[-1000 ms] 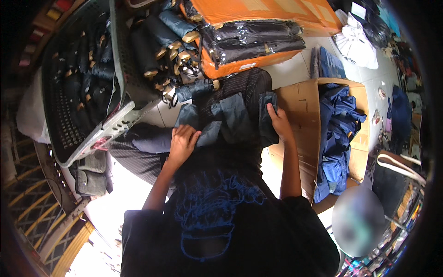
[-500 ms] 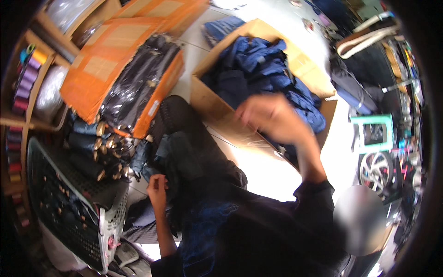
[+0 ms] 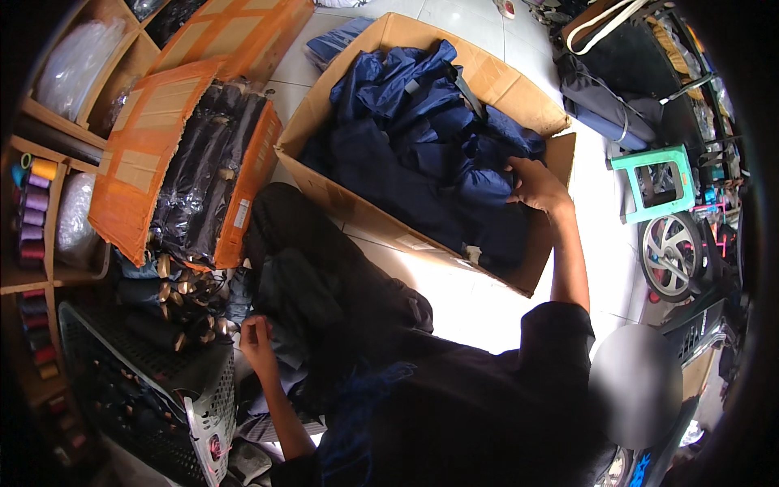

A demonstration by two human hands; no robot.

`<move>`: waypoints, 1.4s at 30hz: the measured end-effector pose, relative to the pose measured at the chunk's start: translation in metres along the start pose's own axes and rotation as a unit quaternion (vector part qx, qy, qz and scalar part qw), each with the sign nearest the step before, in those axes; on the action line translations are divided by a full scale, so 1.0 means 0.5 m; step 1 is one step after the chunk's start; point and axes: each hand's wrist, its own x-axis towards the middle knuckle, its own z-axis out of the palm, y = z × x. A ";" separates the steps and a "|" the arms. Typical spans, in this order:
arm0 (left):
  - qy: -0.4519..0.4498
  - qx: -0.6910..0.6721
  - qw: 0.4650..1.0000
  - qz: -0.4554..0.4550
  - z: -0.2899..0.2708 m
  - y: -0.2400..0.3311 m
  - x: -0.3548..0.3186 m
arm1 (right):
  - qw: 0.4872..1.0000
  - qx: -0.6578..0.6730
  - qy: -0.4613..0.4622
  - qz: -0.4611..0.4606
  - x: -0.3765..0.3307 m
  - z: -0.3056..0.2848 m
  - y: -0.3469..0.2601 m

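Note:
My right hand [image 3: 540, 188] reaches into the right side of an open cardboard box [image 3: 349, 199]. Its thumb and fingers close around the end of a shiny navy fabric bundle [image 3: 485, 180]. More crumpled navy fabric [image 3: 402, 89] fills the box, some glossy and some matte. My left hand [image 3: 257, 345] is beside my bent leg at the lower left, its fingers curled inward. Whatever they may hold is hidden. Just beyond that hand lie several dark rolled bundles with wooden ends [image 3: 166, 292].
An orange-taped carton [image 3: 247, 191] with plastic-wrapped black bundles stands at the left. A dark perforated crate [image 3: 207, 390] is at the lower left, beside shelves with thread spools [image 3: 34, 199]. At the right are a green stool [image 3: 686, 183] and a wheel [image 3: 672, 247].
My right hand has come down from over the box's near edge to its right side and taken hold of navy fabric. The left hand stays low and curled; the view has shifted.

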 end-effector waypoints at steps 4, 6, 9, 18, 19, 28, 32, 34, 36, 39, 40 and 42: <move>-0.004 -0.022 0.999 0.033 0.024 0.038 0.014 | 0.996 0.053 -0.020 0.066 -0.020 -0.058 -0.021; -0.004 -0.020 0.998 0.052 0.036 0.078 0.013 | 0.993 0.052 0.107 0.025 -0.050 -0.097 -0.035; 0.004 -0.034 0.996 0.084 0.059 0.134 0.011 | 0.957 0.016 0.288 -0.042 -0.087 -0.169 -0.142; -0.258 -0.310 0.915 0.000 0.254 0.346 -0.012 | 0.795 0.230 0.075 -0.556 -0.114 -0.052 -0.382; -0.220 -0.251 0.942 -0.046 0.248 0.324 -0.003 | 0.799 0.232 0.048 -0.553 -0.105 -0.048 -0.372; -0.142 0.212 0.966 -0.049 0.137 0.145 0.014 | 0.993 -0.059 0.101 -0.020 -0.004 -0.028 -0.003; -0.069 0.228 0.971 -0.020 0.102 0.111 0.021 | 0.998 0.014 0.023 -0.050 0.006 0.006 0.004; -0.060 0.221 0.973 0.008 0.097 0.113 0.027 | 0.998 0.052 -0.009 -0.021 0.009 -0.033 -0.019; -0.049 0.233 0.968 0.072 0.101 0.119 0.030 | 0.991 0.072 0.104 -0.043 0.002 -0.065 -0.019; -0.035 0.241 0.964 0.107 0.114 0.139 0.027 | 0.964 0.127 0.224 -0.067 0.001 -0.098 -0.015; -0.031 0.241 0.964 0.108 0.119 0.145 0.026 | 0.952 0.150 0.255 -0.073 0.002 -0.109 -0.016; -0.042 0.218 0.965 0.139 0.129 0.149 0.033 | 0.940 0.156 0.297 -0.058 0.003 -0.123 -0.038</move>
